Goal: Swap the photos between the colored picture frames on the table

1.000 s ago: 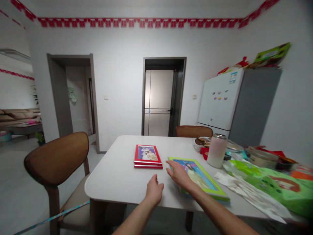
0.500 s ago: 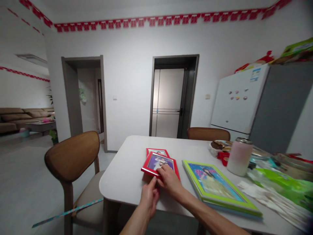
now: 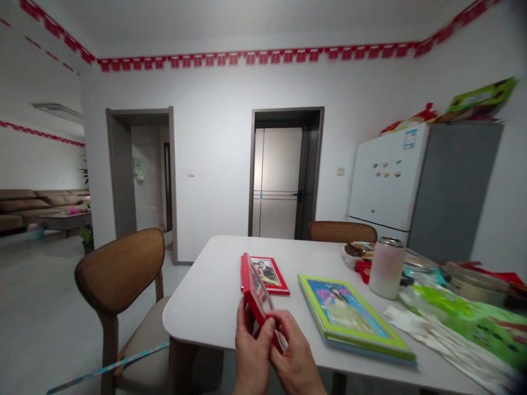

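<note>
Above table (image 3: pixel 206 296), red frame (image 3: pixel 258 298), steeper than before, both hands (image 3: pixel 252 354) (image 3: pixel 296 348)

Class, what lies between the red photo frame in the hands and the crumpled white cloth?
Between the red photo frame and the cloth lies the lime-green photo frame, as the head view shows.

Red rectangular plastic-looking picture frames (image 3: pixel 257 300): glossy; white round-cornered tabletop (image 3: pixel 206 299): smooth, low sheen. Brown curved wooden chair back (image 3: pixel 123 269): satin; white crumpled cloth (image 3: pixel 432 337): matt.
</note>
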The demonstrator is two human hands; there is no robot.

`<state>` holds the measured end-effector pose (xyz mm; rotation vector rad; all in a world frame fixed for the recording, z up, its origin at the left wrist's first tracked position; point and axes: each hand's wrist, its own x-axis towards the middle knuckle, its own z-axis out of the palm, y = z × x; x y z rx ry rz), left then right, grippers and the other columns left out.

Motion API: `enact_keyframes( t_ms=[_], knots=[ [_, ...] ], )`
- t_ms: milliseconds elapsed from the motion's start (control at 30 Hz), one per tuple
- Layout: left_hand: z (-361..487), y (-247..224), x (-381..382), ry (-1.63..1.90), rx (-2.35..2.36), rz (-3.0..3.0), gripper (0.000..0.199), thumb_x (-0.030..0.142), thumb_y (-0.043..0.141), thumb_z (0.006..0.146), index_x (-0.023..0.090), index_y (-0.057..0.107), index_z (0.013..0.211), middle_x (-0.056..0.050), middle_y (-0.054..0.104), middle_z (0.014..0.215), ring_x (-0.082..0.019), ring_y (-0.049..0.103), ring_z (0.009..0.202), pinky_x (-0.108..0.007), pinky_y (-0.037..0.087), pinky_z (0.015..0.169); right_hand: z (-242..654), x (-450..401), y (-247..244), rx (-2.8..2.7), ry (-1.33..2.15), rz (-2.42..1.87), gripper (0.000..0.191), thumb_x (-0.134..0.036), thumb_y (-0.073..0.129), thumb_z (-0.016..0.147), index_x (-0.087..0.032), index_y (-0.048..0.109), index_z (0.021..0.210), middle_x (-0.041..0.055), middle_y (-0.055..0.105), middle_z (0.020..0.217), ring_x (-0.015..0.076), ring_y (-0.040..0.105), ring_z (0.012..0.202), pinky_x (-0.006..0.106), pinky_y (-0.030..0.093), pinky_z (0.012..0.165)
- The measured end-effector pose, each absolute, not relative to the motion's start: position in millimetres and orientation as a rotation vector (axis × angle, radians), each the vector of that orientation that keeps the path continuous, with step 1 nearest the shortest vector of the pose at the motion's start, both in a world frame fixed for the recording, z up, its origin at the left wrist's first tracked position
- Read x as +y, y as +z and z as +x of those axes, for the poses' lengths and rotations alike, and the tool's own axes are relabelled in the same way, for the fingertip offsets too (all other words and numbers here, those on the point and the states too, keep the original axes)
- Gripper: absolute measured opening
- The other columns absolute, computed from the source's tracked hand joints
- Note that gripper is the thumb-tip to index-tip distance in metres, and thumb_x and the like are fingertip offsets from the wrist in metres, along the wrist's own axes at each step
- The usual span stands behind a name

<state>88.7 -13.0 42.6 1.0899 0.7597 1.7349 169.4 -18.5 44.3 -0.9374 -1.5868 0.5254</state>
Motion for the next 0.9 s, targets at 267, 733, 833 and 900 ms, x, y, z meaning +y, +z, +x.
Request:
enact_keyframes(
  t_ms=[267,733,833,900],
  knots=[
    [76.9,22.2,-28.9,1.406,0.97,2.398,0.041,0.018,0.045,0.077,0.02,0.044,0.117,-0.009,0.049,0.12,-0.021,0.043,0.111,-0.033,0.038,0.092,213.3,-31.7,49.1,-0.872,1.307,-0.77,0.06,-0.043,0.051,0.068,-0.024,0.033,0.122,0.0086,0.06,0.096,0.0193,0.059,0.08,0.032,0.046,0.065],
    [64.6,-10.4,-28.2,0.708,1.207,2.711,0.046,0.031,0.059,0.069,0.023,0.047,0.113,-0.007,0.048,0.121,-0.023,0.044,0.111,-0.038,0.036,0.093,250.7,23.7,1.5,-1.736,0.723,-1.627,0.043,-0.023,0.042,0.063,-0.011,0.054,0.103,0.0006,0.061,0.057,0.0127,0.054,0.051,0.021,0.037,0.048],
    [40.4,6.9,-30.2,0.682,1.442,2.504,0.054,0.035,0.066,0.061,0.019,0.049,0.109,-0.01,0.047,0.122,-0.026,0.04,0.114,-0.046,0.025,0.098,249.3,25.2,11.8,-1.947,0.472,-1.667,0.034,-0.022,0.044,0.063,-0.015,0.061,0.092,0.0068,0.065,0.075,0.0162,0.058,0.066,0.023,0.04,0.06],
    [32.0,11.0,-29.5,0.683,1.52,2.401,0.043,0.034,0.068,0.059,0.018,0.056,0.097,-0.009,0.05,0.119,-0.025,0.041,0.112,-0.045,0.024,0.098,245.5,28.9,16.9,-2.052,0.288,-1.654,0.031,-0.021,0.045,0.063,-0.016,0.063,0.088,0.0092,0.063,0.085,0.0178,0.057,0.077,0.024,0.039,0.069]
  ],
)
